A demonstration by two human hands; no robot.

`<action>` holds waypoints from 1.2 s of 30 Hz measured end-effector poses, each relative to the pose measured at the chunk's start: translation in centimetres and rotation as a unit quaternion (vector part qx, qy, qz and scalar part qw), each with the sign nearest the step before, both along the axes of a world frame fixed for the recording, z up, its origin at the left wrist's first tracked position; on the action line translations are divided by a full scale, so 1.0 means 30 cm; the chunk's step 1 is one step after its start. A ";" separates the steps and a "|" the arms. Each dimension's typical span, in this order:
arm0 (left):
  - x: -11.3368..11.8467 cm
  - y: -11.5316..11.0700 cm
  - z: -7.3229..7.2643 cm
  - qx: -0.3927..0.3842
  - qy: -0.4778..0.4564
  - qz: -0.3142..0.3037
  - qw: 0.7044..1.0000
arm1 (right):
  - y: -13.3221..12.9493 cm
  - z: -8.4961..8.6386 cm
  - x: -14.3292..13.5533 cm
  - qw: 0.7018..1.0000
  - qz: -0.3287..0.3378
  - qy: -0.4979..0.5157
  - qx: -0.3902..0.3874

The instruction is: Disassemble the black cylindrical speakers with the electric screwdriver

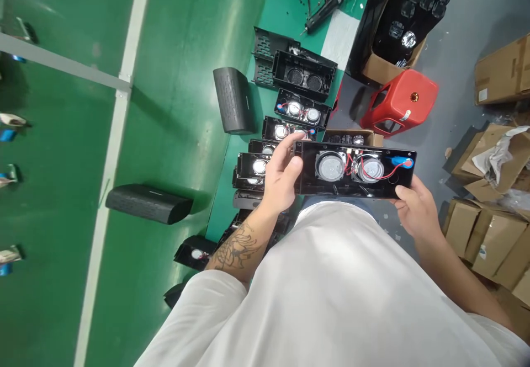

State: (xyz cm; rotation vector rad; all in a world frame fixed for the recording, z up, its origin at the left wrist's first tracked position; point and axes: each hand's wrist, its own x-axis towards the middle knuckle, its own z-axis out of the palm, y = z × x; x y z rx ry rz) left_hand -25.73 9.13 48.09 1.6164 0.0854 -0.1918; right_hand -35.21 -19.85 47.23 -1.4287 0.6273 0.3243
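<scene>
Held level in front of my body is a black speaker housing (351,191), its inner side facing up. Two round speaker drivers (331,166) sit in it, with red wires and a blue part (399,161) at the right end. My left hand (282,176) grips the left end, thumb on the near edge and fingers over the far side. At the opposite end, my right hand (416,207) pinches the near right corner with its thumb on top. Beyond my left hand, more speaker housings (302,107) with drivers lie in a row on the green bench.
An electric screwdriver (325,14) lies at the bench's far end. Closed black speakers stand on the green surface (235,101), one farther left (149,203). A red stool (408,102), a box of drivers (383,63) and cardboard boxes (497,240) occupy the right side.
</scene>
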 end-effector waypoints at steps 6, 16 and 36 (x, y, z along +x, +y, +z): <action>-0.059 -0.123 -0.003 -0.010 -0.011 -0.021 1.000 | -0.118 -0.042 -0.084 0.999 -0.018 -0.032 0.004; -0.136 -0.307 -0.004 -0.033 0.033 -0.040 0.998 | -0.273 -0.063 -0.205 0.994 -0.037 -0.101 -0.021; -0.183 -0.502 -0.014 -0.033 0.019 -0.031 0.999 | -0.425 -0.107 -0.273 0.994 -0.079 -0.075 0.028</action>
